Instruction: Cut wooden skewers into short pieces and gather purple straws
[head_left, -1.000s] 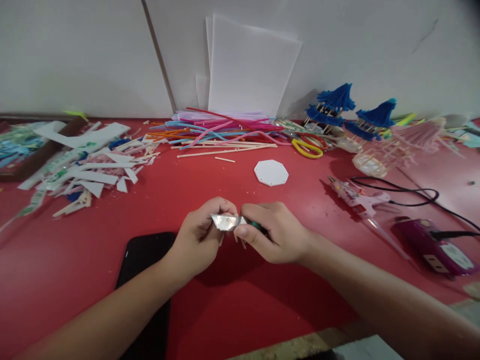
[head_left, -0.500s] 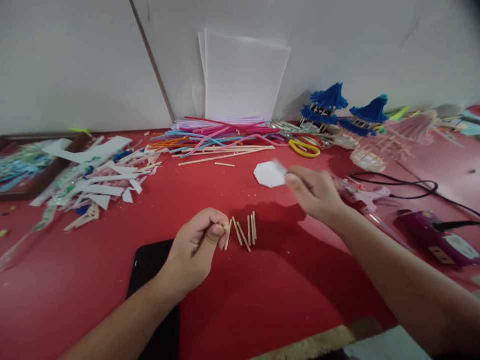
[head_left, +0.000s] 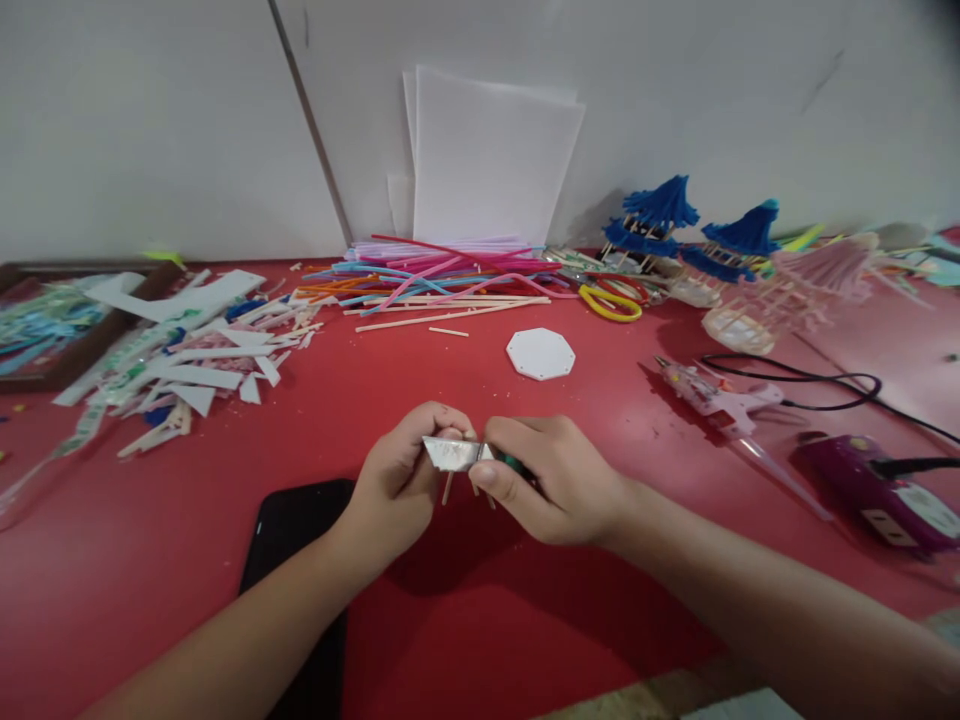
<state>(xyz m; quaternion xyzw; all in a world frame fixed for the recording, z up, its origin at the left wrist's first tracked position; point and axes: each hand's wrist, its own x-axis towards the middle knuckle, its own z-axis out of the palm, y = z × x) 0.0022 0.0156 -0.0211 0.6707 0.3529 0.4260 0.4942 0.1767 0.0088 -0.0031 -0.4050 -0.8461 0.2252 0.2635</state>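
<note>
My right hand (head_left: 555, 478) is closed round the dark green handle of a craft knife (head_left: 454, 454), its broad silver blade pointing left across the fingers of my left hand. My left hand (head_left: 405, 462) is closed in a pinch; a pale tip of what looks like a small wooden stick shows at its fingertips, the rest hidden by fingers and blade. Below the hands, short wooden sticks (head_left: 448, 488) lie on the red table, partly covered. Beyond them lies a white octagonal plate (head_left: 541, 354) with small holes near its edge.
A glue gun (head_left: 720, 398) and a purple power socket block (head_left: 874, 490) with cables are at right. Blue-roofed models (head_left: 652, 220) and yellow-handled scissors (head_left: 611, 303) stand behind. Pipe cleaners (head_left: 450, 270) lie at the back, paper scraps (head_left: 199, 375) left, a black phone (head_left: 300, 540) near my left forearm.
My right hand has come down and left with the knife, from beside the white plate to my left hand. The blade now lies over the left fingertips, and the hands cover most short sticks.
</note>
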